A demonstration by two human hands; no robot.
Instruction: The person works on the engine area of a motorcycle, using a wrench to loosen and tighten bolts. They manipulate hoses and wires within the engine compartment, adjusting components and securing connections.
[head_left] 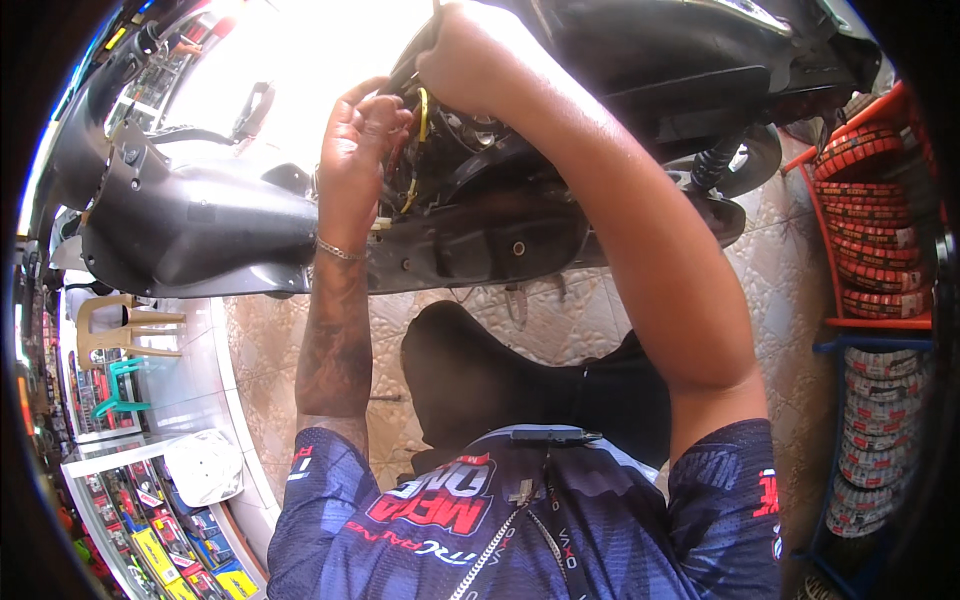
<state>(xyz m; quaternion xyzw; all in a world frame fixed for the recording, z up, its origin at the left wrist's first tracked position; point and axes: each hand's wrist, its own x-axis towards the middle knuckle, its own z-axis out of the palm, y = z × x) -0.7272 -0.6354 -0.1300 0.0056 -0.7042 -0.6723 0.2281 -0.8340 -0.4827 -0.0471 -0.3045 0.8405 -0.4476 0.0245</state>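
Observation:
A black motor scooter (470,240) stretches across in front of me, its inner wiring exposed near the middle. Over that gap my left hand (358,140) is closed, fingers curled and thumb bent in. My right hand (478,60) makes a fist just above and to the right. Between the two hands runs a dark, cable-like strip (408,66); what each hand grips on it is hidden by the fingers. A yellow wire (423,116) loops down beside the left fingertips, among other thin wires.
Strong glare washes out the upper left. A red rack of tyres (868,230) and a blue rack of wrapped tyres (880,430) stand on the right. At left are a beige chair (105,330), a teal stool (122,388) and a glass display case (150,520). Tiled floor (270,340) lies below.

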